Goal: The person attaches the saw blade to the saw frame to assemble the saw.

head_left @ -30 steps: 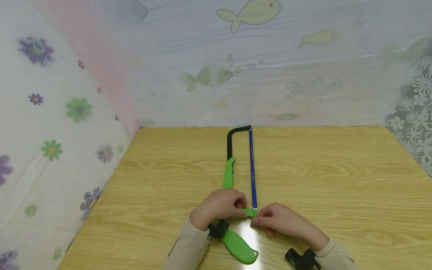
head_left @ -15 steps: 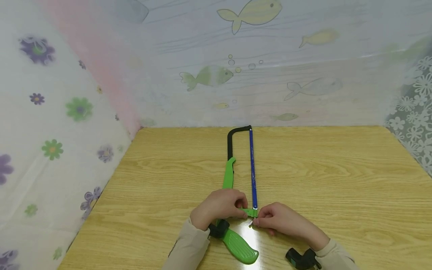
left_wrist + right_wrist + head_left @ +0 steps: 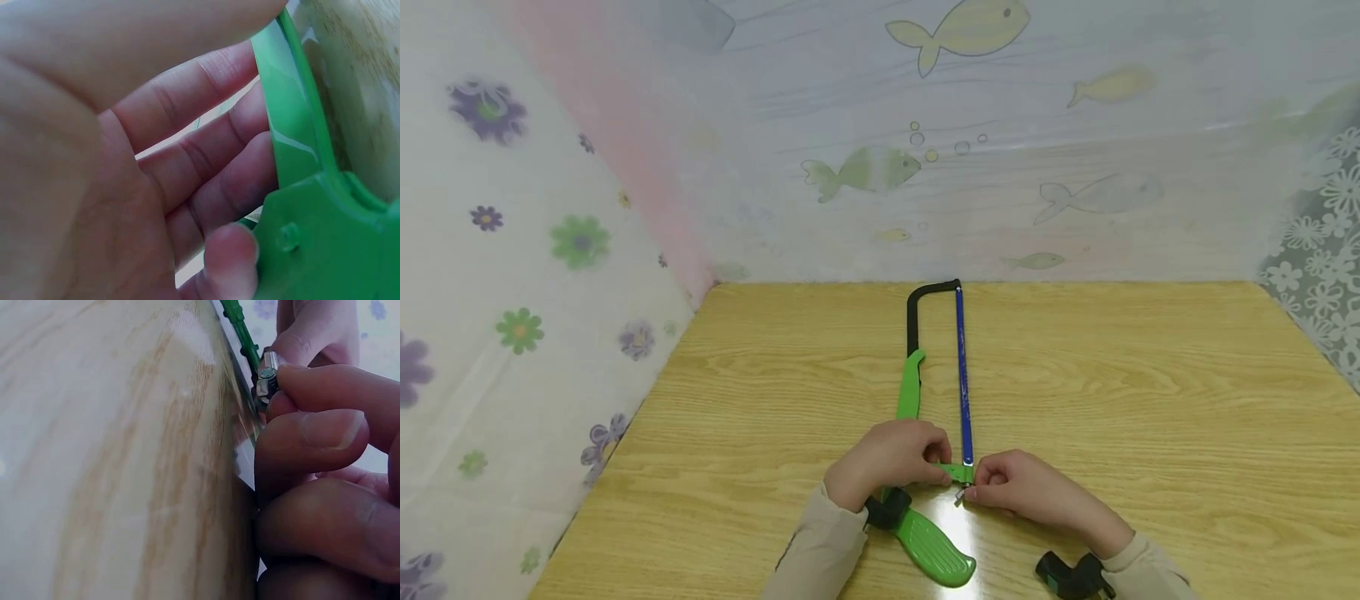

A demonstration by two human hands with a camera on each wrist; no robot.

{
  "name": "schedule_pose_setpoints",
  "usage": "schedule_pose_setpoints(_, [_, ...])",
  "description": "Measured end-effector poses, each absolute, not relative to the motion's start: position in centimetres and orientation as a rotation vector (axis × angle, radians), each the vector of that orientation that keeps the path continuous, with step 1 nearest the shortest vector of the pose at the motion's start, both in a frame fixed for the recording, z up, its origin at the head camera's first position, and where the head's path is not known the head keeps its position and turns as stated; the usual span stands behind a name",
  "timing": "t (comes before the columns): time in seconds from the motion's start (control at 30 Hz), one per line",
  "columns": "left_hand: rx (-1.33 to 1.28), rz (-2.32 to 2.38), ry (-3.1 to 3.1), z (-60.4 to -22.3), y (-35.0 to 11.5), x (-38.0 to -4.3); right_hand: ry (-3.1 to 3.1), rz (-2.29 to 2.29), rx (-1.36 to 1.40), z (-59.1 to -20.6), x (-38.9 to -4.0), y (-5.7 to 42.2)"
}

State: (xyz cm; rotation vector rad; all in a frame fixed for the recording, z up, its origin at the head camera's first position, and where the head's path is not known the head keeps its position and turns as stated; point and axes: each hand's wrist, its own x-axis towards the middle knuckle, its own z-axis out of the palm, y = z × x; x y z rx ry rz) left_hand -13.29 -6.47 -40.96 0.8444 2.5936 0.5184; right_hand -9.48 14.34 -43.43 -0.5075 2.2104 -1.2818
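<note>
We found the hacksaw (image 3: 936, 417) lying flat on the wooden table (image 3: 1150, 400), its long axis running straight away from us — the bow's black far end near the back edge, the green handle (image 3: 934, 546) nearest our body. The blue blade (image 3: 962, 375) ran parallel to that axis along the saw's right side, ending at a small green block just in front of our hands.

Our left hand (image 3: 891, 460) lay over the frame where the handle meets the bow; the left wrist view showed its fingers (image 3: 206, 187) curled round the green plastic, so we judged it was gripping the frame to steady it. Our right hand (image 3: 1030, 492) sat just to the right of the blade's near end, and its thumb and forefinger pinched a small metal nut (image 3: 267, 378) on the tensioning stud there. The other fingers (image 3: 312, 531) were folded in against the table.

The relation that mattered was this: the nut stood at the near end of the blade line, touching the right fingertips and pointing back toward us along the saw's length — so the right hand was the one on it, while the left held the body beside it. Whether the nut was tight or loose we could not tell.
</note>
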Motion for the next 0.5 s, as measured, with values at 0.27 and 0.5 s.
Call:
schedule_pose_setpoints(0.27, [0.852, 0.523, 2.593, -40.88, -6.43, -13.25, 2.216, -1.256, -0.537, -43.42, -9.47, 14.39])
schedule_pose_setpoints(0.5, [0.845, 0.525, 2.592, -40.81, -6.41, -13.23, 2.247, -1.226, -0.513, -43.48, -9.57, 14.25])
